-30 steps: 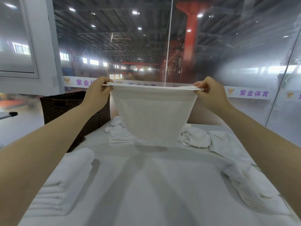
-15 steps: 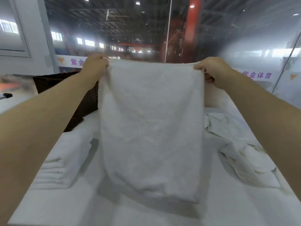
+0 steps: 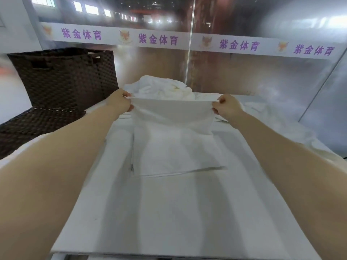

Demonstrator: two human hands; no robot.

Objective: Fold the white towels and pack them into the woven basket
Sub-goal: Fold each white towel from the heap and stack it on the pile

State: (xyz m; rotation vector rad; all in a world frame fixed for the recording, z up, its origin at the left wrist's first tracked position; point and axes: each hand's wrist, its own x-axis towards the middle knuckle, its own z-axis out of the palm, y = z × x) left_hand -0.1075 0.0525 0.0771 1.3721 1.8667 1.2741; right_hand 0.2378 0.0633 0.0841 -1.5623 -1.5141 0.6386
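A white towel (image 3: 174, 147) lies partly on the white table, its near edge flat and its far edge lifted. My left hand (image 3: 120, 103) pinches the far left corner and my right hand (image 3: 226, 106) pinches the far right corner, holding that edge taut above the table. The dark brown woven basket (image 3: 63, 77) stands at the back left of the table. A heap of unfolded white towels (image 3: 165, 89) sits just behind the held edge.
The basket's woven lid (image 3: 37, 122) lies flat in front of the basket at the left. More crumpled white towels (image 3: 281, 119) spread along the right side. A glass wall with a purple-lettered band (image 3: 187, 41) closes off the back.
The towel was hanging in the air from both hands; now it has come down and forward, and its lower part lies on the table. The camera has tilted down.
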